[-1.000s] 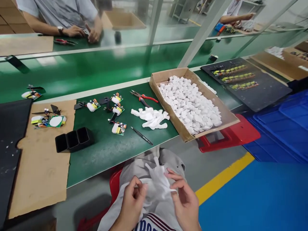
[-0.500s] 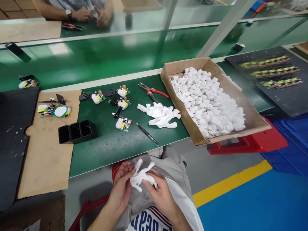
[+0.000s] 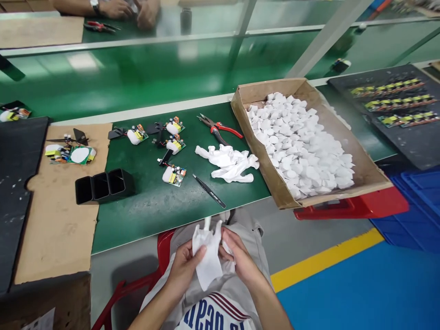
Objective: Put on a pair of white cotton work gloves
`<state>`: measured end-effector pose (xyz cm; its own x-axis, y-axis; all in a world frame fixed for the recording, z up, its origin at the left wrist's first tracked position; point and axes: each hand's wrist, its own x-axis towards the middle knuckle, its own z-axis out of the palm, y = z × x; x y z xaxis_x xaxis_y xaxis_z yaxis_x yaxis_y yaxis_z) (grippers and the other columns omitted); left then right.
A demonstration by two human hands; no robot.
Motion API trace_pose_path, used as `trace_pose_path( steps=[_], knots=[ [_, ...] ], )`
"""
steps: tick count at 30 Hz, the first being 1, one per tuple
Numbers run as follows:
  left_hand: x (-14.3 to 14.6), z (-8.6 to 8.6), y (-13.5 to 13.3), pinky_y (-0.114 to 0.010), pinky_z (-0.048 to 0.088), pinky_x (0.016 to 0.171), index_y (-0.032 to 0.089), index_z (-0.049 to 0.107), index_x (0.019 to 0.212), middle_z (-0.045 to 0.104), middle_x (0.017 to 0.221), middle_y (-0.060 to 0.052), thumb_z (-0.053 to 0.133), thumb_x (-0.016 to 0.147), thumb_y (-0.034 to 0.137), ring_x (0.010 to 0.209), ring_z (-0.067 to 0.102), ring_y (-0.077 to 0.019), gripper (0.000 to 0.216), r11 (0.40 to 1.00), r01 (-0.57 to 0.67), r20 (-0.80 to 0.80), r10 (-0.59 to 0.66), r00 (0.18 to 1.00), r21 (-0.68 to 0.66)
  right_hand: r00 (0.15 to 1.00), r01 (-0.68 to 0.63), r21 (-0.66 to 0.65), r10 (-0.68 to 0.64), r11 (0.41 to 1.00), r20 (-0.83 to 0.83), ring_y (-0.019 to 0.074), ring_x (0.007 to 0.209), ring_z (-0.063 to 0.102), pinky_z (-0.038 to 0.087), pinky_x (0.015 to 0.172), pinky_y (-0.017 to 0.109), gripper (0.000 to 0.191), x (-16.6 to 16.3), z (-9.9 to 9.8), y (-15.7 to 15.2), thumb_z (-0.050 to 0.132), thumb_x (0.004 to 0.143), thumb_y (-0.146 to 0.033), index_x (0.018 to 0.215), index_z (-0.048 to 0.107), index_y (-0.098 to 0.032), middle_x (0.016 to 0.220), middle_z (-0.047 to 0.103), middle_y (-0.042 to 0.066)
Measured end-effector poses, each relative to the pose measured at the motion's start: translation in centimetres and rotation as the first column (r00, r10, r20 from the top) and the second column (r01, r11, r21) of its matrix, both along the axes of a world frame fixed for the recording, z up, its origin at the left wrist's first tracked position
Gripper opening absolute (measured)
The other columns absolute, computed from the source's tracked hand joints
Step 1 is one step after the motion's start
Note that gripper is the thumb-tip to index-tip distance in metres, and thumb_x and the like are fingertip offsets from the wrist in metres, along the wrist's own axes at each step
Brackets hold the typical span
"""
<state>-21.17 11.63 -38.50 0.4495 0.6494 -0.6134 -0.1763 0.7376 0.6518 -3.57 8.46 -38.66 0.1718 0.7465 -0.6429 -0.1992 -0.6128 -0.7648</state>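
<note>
Both hands (image 3: 213, 263) around white glove (image 3: 209, 256).

The glove (image 3: 209, 256) you hold in your left hand (image 3: 184, 268) and right hand (image 3: 240, 261) is plain white. Your surface (image 3: 151, 206) is deep green. The pliers (image 3: 220, 130) have red handles, the cardboard box (image 3: 364, 169) is brown and filled with white pieces (image 3: 299, 146), and the floor (image 3: 360, 288) is blue with a yellow stripe (image 3: 326, 261).

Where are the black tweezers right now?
In the head view, the black tweezers lie on the green mat near its front edge, between the circuit board and the white gloves.
</note>
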Motion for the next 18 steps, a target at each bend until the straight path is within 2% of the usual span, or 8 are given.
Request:
trace_pose_path(
  steps=[2, 4, 7, 10, 13, 15, 16, 18],
  knots=[
    [0.0, -0.4, 0.1, -0.038, 0.062, 0.079, 0.014, 0.080, 0.114, 0.083, 0.096, -0.014, 0.077, 0.089, 0.070, 0.092, 0.079, -0.0298, 0.062, 0.999, -0.032, -0.045, 0.031, 0.998, -0.010, 0.999, -0.022, 0.001, 0.022, 1.000, -0.038, 0.0158, 0.070, 0.055, 0.042, 0.060, 0.027, 0.064, -0.3, -0.1, -0.6, 0.085, 0.071, -0.080, 0.097, 0.072, -0.022, 0.088, 0.067, 0.001],
    [-0.2, -0.8, 0.1, -0.037, 0.062, 0.083, 0.015, 0.080, 0.111, 0.083, 0.099, -0.013, 0.076, 0.089, 0.072, 0.096, 0.078, -0.0290, 0.061, 0.997, -0.075, -0.093, 0.075, 0.993, 0.005, 0.997, -0.046, 0.006, 0.047, 0.999, -0.059, 0.0192, 0.080, 0.059, 0.047, 0.068, 0.028, 0.060, -0.7, 0.0, -1.3, 0.094, 0.065, -0.071, 0.087, 0.070, -0.022, 0.087, 0.067, 0.001],
    [-0.5, -1.3, 0.0, -0.038, 0.060, 0.096, 0.019, 0.076, 0.120, 0.082, 0.114, -0.012, 0.080, 0.085, 0.071, 0.108, 0.077, -0.0286, 0.063, 0.990, -0.135, -0.140, 0.140, 0.980, 0.041, 0.997, -0.050, 0.026, 0.051, 0.998, -0.058, 0.0172, 0.077, 0.055, 0.046, 0.071, 0.028, 0.054, -1.2, 0.0, -2.3, 0.088, 0.076, -0.069, 0.079, 0.063, -0.022, 0.078, 0.060, -0.003],
    [-0.9, -1.9, -0.7, -0.037, 0.061, 0.096, 0.023, 0.067, 0.133, 0.080, 0.124, -0.012, 0.082, 0.085, 0.066, 0.111, 0.076, -0.0278, 0.066, 0.987, -0.151, -0.176, 0.158, 0.972, 0.054, 0.999, -0.044, 0.042, 0.045, 0.998, -0.029, 0.0164, 0.076, 0.054, 0.045, 0.071, 0.027, 0.047, -1.3, 0.1, -3.1, 0.082, 0.087, -0.065, 0.085, 0.062, -0.023, 0.079, 0.061, -0.003],
    [-1.8, -2.5, -2.1, -0.035, 0.062, 0.079, 0.022, 0.063, 0.129, 0.079, 0.110, -0.011, 0.080, 0.086, 0.067, 0.089, 0.077, -0.0241, 0.065, 0.989, -0.125, -0.249, 0.140, 0.958, 0.074, 0.997, -0.078, 0.026, 0.078, 0.997, 0.002, 0.0200, 0.085, 0.060, 0.048, 0.079, 0.030, 0.040, -1.2, 0.2, -3.8, 0.080, 0.092, -0.060, 0.095, 0.072, -0.022, 0.089, 0.071, 0.001],
    [-2.6, -2.5, -3.2, -0.031, 0.058, 0.067, 0.022, 0.060, 0.126, 0.074, 0.097, -0.005, 0.080, 0.087, 0.065, 0.069, 0.070, -0.0175, 0.061, 0.987, -0.099, -0.330, 0.134, 0.934, 0.123, 0.996, -0.082, 0.007, 0.082, 0.997, 0.030, 0.0215, 0.088, 0.060, 0.048, 0.082, 0.032, 0.040, -1.2, 0.3, -4.2, 0.080, 0.092, -0.060, 0.096, 0.076, -0.021, 0.091, 0.073, 0.003],
    [-3.0, -2.3, -3.6, -0.030, 0.056, 0.066, 0.023, 0.060, 0.125, 0.070, 0.093, -0.001, 0.080, 0.088, 0.061, 0.065, 0.065, -0.0151, 0.057, 0.984, -0.078, -0.370, 0.133, 0.919, 0.161, 0.996, -0.072, -0.001, 0.072, 0.997, 0.047, 0.0211, 0.085, 0.059, 0.047, 0.080, 0.032, 0.041, -1.3, 0.3, -4.3, 0.080, 0.091, -0.061, 0.092, 0.075, -0.020, 0.088, 0.072, 0.003],
    [-3.7, -1.5, -4.2, -0.030, 0.054, 0.072, 0.024, 0.064, 0.119, 0.065, 0.089, 0.002, 0.084, 0.087, 0.052, 0.069, 0.061, -0.0147, 0.047, 0.968, -0.005, -0.419, 0.113, 0.901, 0.250, 0.996, -0.034, -0.003, 0.034, 0.999, 0.077, 0.0184, 0.077, 0.052, 0.044, 0.074, 0.030, 0.045, -1.7, 0.3, -4.3, 0.082, 0.089, -0.062, 0.080, 0.067, -0.021, 0.077, 0.063, 0.000]
  ],
)
